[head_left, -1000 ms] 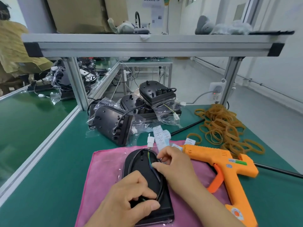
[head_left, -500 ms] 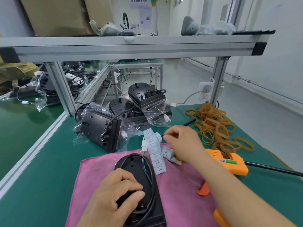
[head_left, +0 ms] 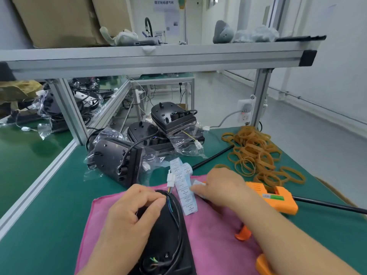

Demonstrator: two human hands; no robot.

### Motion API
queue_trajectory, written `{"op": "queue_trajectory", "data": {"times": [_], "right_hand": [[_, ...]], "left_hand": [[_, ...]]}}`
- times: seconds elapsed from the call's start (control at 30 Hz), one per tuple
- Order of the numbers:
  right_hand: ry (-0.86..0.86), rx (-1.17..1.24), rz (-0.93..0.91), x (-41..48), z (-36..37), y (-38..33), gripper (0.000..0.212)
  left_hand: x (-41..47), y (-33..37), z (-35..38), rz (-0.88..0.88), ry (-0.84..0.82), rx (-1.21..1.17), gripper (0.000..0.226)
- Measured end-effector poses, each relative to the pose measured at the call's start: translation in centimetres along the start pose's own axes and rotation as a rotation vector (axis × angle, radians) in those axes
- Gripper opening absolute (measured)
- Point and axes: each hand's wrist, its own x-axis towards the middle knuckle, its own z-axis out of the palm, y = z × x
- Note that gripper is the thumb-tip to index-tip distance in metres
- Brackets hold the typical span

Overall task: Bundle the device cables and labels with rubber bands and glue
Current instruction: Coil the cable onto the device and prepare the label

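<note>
L hand (head_left: 129,213) pinches cable (head_left: 179,221) on device (head_left: 168,245); R hand (head_left: 216,187) pinches a label (head_left: 196,183). Cable could spring loose w/o band.

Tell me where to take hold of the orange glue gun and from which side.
Take the glue gun by its handle, the part running toward the person beneath the right forearm. Come from above on the right: it lies flat on its side, nozzle toward the label strip.

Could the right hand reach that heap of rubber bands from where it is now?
Probably yes. The right hand sits at the label strip, and the rubber bands lie just beyond it on the green table. Only the orange glue gun and a thin black cable lie nearby, both low.
</note>
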Motion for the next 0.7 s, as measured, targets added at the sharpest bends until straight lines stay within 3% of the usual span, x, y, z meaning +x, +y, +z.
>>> {"op": "queue_trajectory", "data": {"times": [0.17, 0.3, 0.47, 0.7], "right_hand": [[0.059, 0.179, -0.027, -0.1, 0.8, -1.0, 0.039], [0.222, 0.712, -0.055, -0.7, -0.2, -0.9, 0.031], [0.218, 1.167, -0.121, -1.3, -2.3, -0.3, 0.003], [0.154, 1.402, -0.258, -2.0, -2.8, -0.4, 0.032]], "left_hand": [[1.3, 0.7, 1.2, -0.008, -0.001, -0.004, 0.011], [2.5, 1.2, 1.7, 0.002, 0.012, 0.042, 0.011], [4.6, 1.9, 2.6, -0.051, 0.023, -0.021, 0.012], [7.7, 3.9, 4.1, -0.262, 0.037, -0.236, 0.008]]}}
